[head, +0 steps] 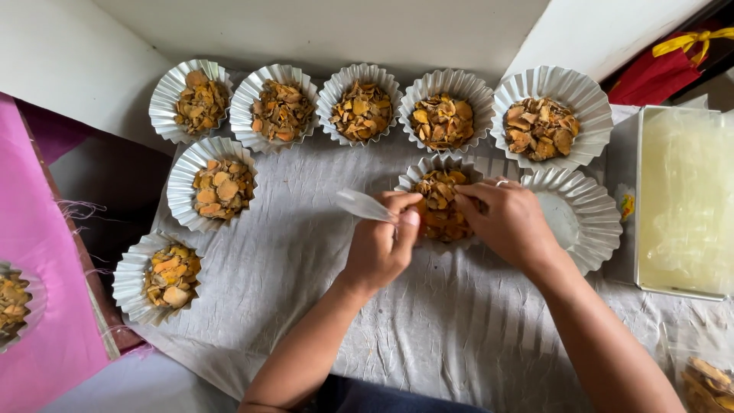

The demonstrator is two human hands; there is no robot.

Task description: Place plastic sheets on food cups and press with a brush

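Both forearms rise from the bottom edge to mid-frame, over a wrinkled grey cloth (428,321) that covers the counter. Left hand (378,245) sits just left of centre, its fingers (409,220) pressed together in a pinch on a small clear bag (363,205), which sticks out to the upper left of the thumb. Right hand (508,222) lies just right of it, fingers curled down onto the orange-yellow chips (440,200) in the centre cup (428,170); whether those fingers actually grip any chips cannot be told, since the fingertips are buried among them. A ring shows on one right finger. The two hands almost meet over the cup's lower rim, which they hide.

An empty fluted cup (589,218) lies at centre right, touching the centre cup, its left part covered by the right hand.

Five fluted foil cups (367,111) run in a row across the top, each heaped with the same dried chips. Two more filled cups (218,183) step down the left side toward the lower left.

At the right edge a white box (680,199) holds a stack of clear bags, cut off by the frame. In the lower right corner a bagged portion (707,382) of chips is only partly visible. At far left a pink board (38,291) stands, with another filled cup cut off by the edge. A red cloth (657,73) with yellow ribbon sits at upper right.
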